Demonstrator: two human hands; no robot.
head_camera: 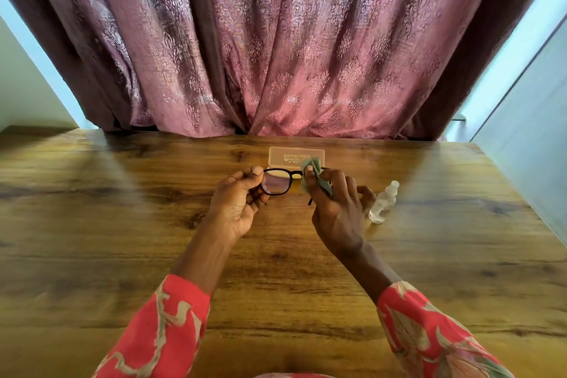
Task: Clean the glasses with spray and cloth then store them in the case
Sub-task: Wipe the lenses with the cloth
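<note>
Two hands are holding the glasses [277, 182] above the wooden surface [122, 224], near its far middle. The left hand [237, 204] is pinching the left end of the black, rounded frame, its grip closed on the rim beside a clear, faintly tinted lens. The right hand [334, 202] is gripping a grey-green cloth [313, 176] folded over the other lens, hiding it. Just behind the glasses, a pale translucent case [296, 156] is lying flat and closed. Right of the hands, a small clear spray bottle [383, 202] is standing on the surface.
</note>
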